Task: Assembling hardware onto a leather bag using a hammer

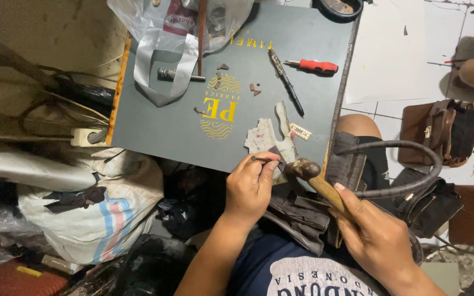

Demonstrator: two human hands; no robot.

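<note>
hammer (314, 178): wooden handle clamped in right hand (377, 233), head near board's (165, 123) near edge
left hand (249, 186): pinches small tool (260, 159) upright

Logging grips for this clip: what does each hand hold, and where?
Right hand grips the hammer by its wooden handle. Left hand pinches a thin dark tool near its end.

On the board (165, 120): plastic bag (176, 33) at far left, screwdriver (312, 66) at far right, pen-like tool (286, 82) just left of it. Near edge: hammer (316, 181) right of thin punch (260, 159). Handbag (357, 175) right of board.
</note>
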